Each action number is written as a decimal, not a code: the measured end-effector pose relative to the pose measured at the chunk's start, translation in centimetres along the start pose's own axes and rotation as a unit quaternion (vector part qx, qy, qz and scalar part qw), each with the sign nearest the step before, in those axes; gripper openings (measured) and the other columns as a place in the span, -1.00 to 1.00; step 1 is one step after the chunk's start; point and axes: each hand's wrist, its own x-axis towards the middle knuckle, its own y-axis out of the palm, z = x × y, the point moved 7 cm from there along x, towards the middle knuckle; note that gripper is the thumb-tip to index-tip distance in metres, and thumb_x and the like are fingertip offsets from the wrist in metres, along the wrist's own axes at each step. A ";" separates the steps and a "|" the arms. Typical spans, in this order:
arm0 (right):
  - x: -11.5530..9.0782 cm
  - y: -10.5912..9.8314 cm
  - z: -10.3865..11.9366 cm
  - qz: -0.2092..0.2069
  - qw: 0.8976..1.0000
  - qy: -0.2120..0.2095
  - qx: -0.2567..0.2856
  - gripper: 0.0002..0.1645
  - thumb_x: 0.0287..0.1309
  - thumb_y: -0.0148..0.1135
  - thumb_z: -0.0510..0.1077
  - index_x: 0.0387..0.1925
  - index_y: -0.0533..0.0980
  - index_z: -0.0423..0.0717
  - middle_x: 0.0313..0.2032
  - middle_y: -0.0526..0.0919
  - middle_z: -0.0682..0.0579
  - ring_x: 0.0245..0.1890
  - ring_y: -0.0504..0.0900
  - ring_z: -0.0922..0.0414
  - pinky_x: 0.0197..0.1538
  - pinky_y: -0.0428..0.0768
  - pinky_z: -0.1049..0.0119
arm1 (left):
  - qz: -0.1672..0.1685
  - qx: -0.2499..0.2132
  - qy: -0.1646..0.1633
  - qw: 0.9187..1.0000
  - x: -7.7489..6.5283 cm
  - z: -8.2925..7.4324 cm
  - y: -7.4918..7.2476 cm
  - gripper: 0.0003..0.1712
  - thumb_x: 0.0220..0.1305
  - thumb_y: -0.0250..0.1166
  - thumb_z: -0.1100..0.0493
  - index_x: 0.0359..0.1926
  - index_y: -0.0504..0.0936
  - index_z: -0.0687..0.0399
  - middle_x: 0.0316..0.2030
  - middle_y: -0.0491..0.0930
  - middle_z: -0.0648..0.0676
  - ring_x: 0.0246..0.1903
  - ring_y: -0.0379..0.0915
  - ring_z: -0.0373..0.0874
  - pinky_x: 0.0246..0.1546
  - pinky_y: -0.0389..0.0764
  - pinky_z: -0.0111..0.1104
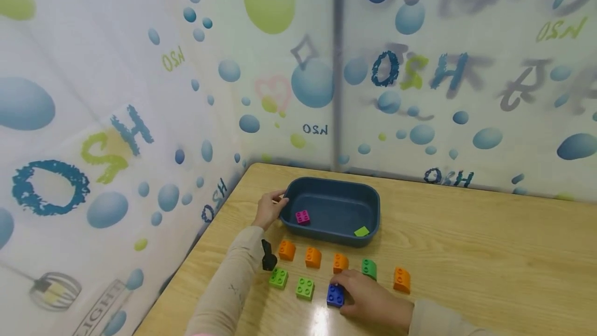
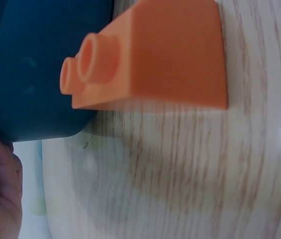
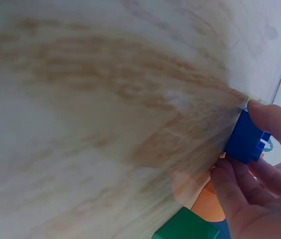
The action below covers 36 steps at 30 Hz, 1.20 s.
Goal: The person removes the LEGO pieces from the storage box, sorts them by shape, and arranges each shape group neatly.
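My left hand (image 1: pixel 268 209) grips the left rim of a dark blue plastic tub (image 1: pixel 331 228), thumb over its edge. In the left wrist view the fingers (image 2: pixel 3 167) are at the tub's wall. My right hand (image 1: pixel 368 297) pinches a blue toy building block (image 1: pixel 335 295), which has studs on top, between thumb and fingers. The right wrist view shows the blue block (image 3: pixel 245 137) between them, close over the table. Just beyond that hand are a green block (image 1: pixel 369 268) and an orange block (image 1: pixel 341 262).
Inside the tub lie a magenta block (image 1: pixel 302 217) and a lime piece (image 1: pixel 361 232). Other orange blocks (image 1: pixel 286 250) form a row in front of it, one (image 1: pixel 401 279) at the right. Two lime blocks (image 1: pixel 305 288) sit nearer. Printed curtains (image 1: pixel 289 144) border the wooden table (image 1: pixel 489 242).
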 end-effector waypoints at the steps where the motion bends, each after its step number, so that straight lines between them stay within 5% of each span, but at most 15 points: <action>1: 0.0 0.1 0.0 0.003 1.000 0.005 0.001 -0.46 -0.13 0.34 -0.03 -0.04 0.46 -0.08 -0.09 0.51 0.05 -0.08 0.43 0.15 -0.02 0.42 0.19 | 0.001 0.000 0.000 1.000 0.0 0.1 0.1 -0.63 0.16 0.19 0.24 0.02 0.52 0.18 -0.37 0.49 0.16 -0.38 0.39 -0.07 -0.57 0.43 -0.45; 14: -0.2 -0.9 0.5 0.005 1.000 -0.012 -0.011 -0.42 -0.14 0.34 -0.06 0.00 0.45 -0.12 -0.07 0.51 0.02 -0.08 0.44 0.16 -0.05 0.45 0.25 | -0.005 -0.005 0.001 1.000 0.1 0.1 -0.2 -0.63 0.16 0.18 0.25 0.02 0.52 0.20 -0.38 0.49 0.18 -0.47 0.39 -0.10 -0.61 0.45 -0.44; 20: -0.5 -3.4 1.9 -0.012 0.998 -0.036 -0.052 -0.42 -0.15 0.36 -0.08 -0.01 0.46 -0.18 -0.08 0.53 -0.02 -0.09 0.47 0.10 -0.07 0.47 0.22 | 0.004 -0.013 -0.010 1.000 0.1 0.3 0.2 -0.62 0.17 0.18 0.24 0.04 0.51 0.17 -0.37 0.48 0.18 -0.49 0.37 -0.12 -0.63 0.44 -0.45; 30: 1.2 -8.7 2.5 -0.099 0.990 -0.100 0.021 -0.58 -0.02 0.27 -0.15 -0.08 0.48 -0.24 -0.17 0.55 -0.01 -0.17 0.49 0.10 -0.11 0.47 0.19 | 0.016 -0.020 -0.019 0.999 0.4 0.7 0.0 -0.61 0.17 0.19 0.21 0.05 0.50 0.16 -0.35 0.48 0.19 -0.48 0.39 -0.11 -0.61 0.47 -0.43; 36: 3.4 -9.7 1.2 -0.080 0.983 -0.144 0.087 -0.57 0.05 0.22 -0.12 -0.05 0.45 -0.25 -0.17 0.56 -0.08 -0.18 0.52 0.04 -0.17 0.52 0.22 | 0.025 -0.022 -0.017 0.999 0.4 0.5 0.1 -0.60 0.16 0.19 0.22 0.05 0.49 0.17 -0.38 0.48 0.19 -0.56 0.40 -0.14 -0.65 0.48 -0.43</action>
